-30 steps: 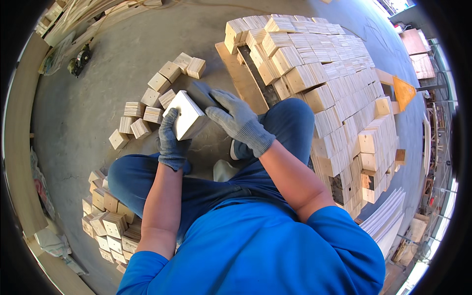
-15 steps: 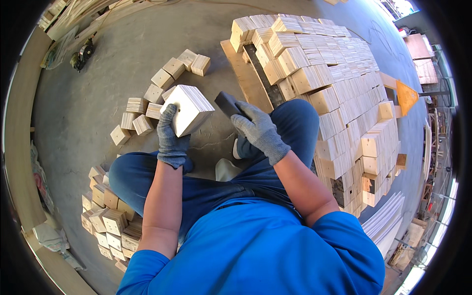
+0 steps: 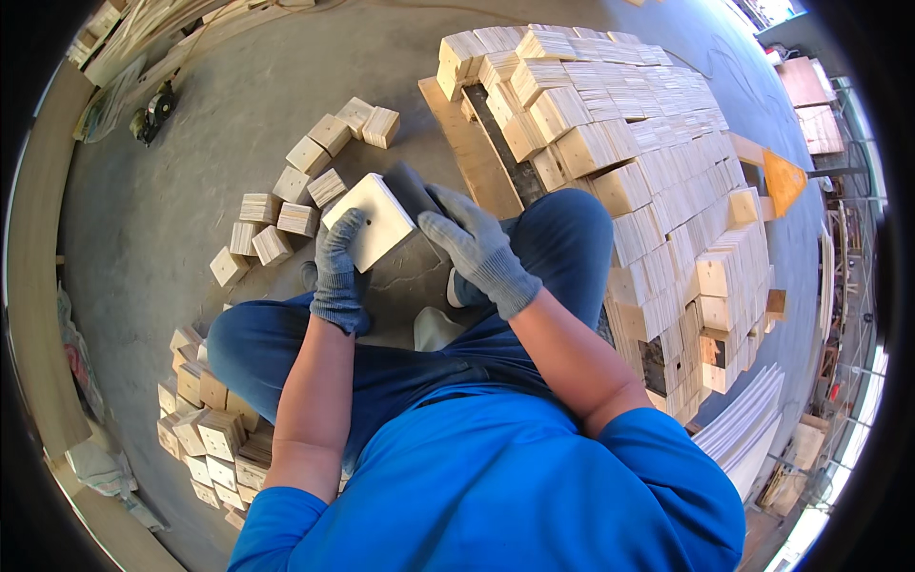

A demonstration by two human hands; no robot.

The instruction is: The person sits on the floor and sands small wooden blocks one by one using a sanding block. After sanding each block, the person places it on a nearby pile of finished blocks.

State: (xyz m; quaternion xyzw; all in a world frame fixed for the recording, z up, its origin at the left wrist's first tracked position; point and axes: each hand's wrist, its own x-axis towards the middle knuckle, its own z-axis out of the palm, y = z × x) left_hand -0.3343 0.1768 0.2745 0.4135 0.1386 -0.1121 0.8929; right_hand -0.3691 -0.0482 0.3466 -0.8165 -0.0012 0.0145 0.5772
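Observation:
In a grey knit glove, my left hand [image 3: 337,272] grips a pale plywood block [image 3: 381,229] above the floor between my knees. The block's broad face, with a small dark hole, is turned up toward me. My gloved right hand [image 3: 479,246] is closed on a dark, flat sanding block [image 3: 408,188], somewhat blurred. It lies along the plywood block's right, layered side and appears to touch it. My right fingertips are partly hidden behind the sanding block and the hand itself.
Loose plywood blocks [image 3: 307,154] form a curved row on the concrete floor ahead. More blocks [image 3: 205,434] are heaped by my left knee. At my right, many stacked blocks [image 3: 610,124] stand on a pallet, near an orange triangular part [image 3: 783,181]. A dark power tool [image 3: 152,114] lies far left.
My right hand has moved left, bringing the sanding block against the plywood block's side. My left hand has tilted the plywood block so its broad face shows more.

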